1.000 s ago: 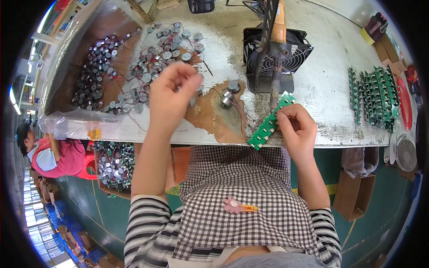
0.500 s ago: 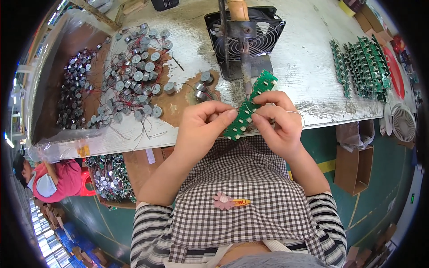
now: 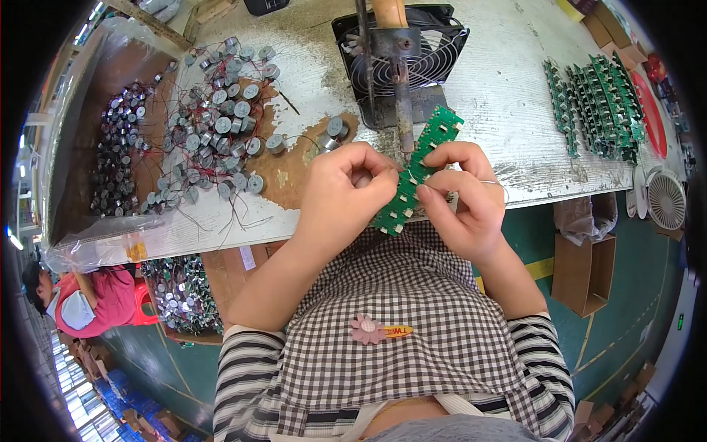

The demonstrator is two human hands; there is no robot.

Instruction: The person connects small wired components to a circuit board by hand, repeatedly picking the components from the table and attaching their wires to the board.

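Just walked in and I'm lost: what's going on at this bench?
A person holds a long green circuit board strip in both hands at the table's near edge. The left hand pinches its lower part, the right hand grips the middle. Small round wired parts lie scattered to the left, a black fan stands behind, and more green boards are stacked to the right.

Fan [image 3: 412,51] w/ iron stand [image 3: 401,110] blocks straight ahead of my grips; wired buzzers [image 3: 221,125] crowd left; bench [image 3: 501,110] open right.
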